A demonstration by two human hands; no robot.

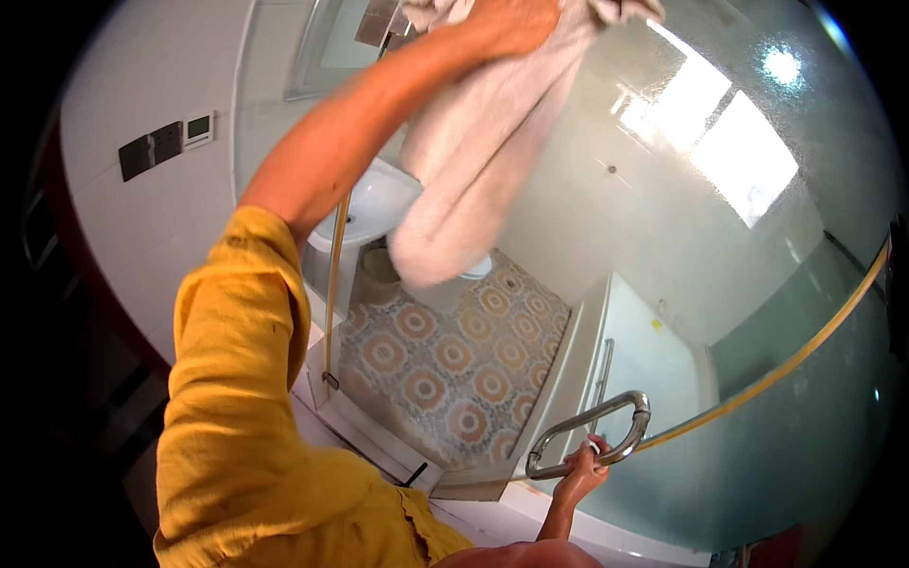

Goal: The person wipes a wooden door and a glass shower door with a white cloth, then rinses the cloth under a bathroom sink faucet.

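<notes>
At the top of the view my left hand grips a pale pink cloth, probably a towel. The cloth hangs down long and is blurred at its lower end. It lies in front of the glass panel, though I cannot tell how much of it touches the glass. Low on the right, my right hand has its fingers curled around the lower bar of a looped metal door handle. A yellow sleeve covers my left upper arm.
Through the glass show a white washbasin, a bin and a patterned tile floor. A white bathtub stands on the right. A gold-coloured edge strip borders the glass. A wall thermostat is on the left wall.
</notes>
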